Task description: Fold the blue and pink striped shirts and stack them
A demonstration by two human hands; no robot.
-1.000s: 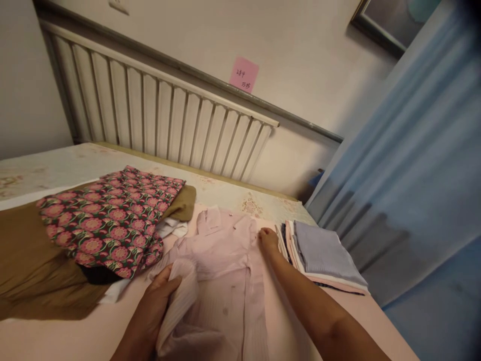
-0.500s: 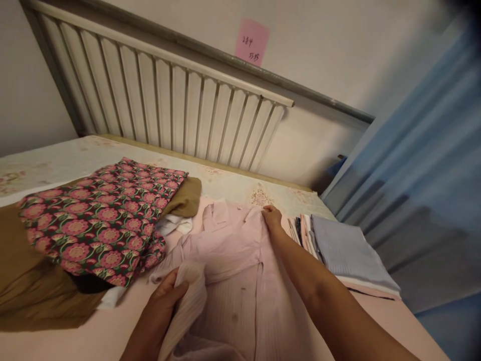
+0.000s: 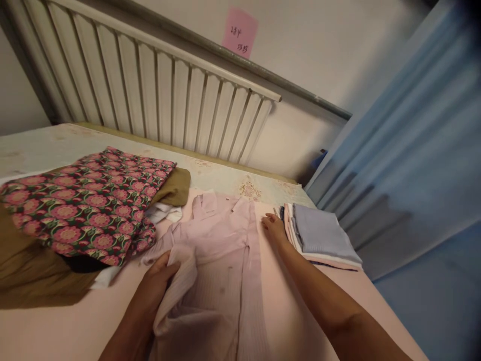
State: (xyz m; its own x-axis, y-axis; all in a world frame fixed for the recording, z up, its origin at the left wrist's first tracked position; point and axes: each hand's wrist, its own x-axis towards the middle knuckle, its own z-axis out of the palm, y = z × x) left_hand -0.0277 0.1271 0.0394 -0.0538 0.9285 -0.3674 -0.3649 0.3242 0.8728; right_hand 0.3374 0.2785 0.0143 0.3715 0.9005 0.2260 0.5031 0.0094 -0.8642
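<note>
A lilac shirt (image 3: pixel 221 235) lies between the hands; the left hand (image 3: pixel 160 276) clasps a fold of it between thumb and fingers. The right hand (image 3: pixel 274 229), fingers loosely bent, is free, just beside the shirt. Right of that hand sits a folded stack (image 3: pixel 325 230); beyond the left hand, a flowered garment (image 3: pixel 90 205).

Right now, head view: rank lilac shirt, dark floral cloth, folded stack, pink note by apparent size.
1. Lilac shirt and dark floral cloth: too close to rank
2. Folded stack
3. Pink note
</note>
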